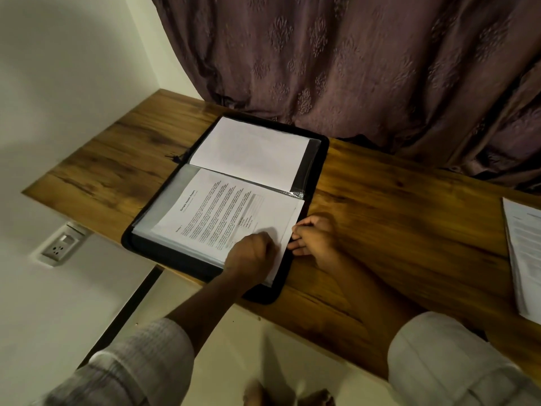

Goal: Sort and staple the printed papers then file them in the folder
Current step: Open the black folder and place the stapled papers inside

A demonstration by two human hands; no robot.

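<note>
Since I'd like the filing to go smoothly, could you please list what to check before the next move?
1. Black zip folder lies open on the wooden desk: ok.
2. White printed report lies on the folder's near half: ok.
3. Left hand rests on the report: ok.
4. Right hand grips the report's right edge: cannot tell, blurred.
5. Report stapled: cannot tell.
6. Remaining stack of printed papers waits on the desk's right end: ok.

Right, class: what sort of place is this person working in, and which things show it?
Probably a home study corner, not certain: a brown wood-grain desk against a cream wall, a mauve patterned fabric curtain hanging behind it, and a white wall socket beneath.
</note>
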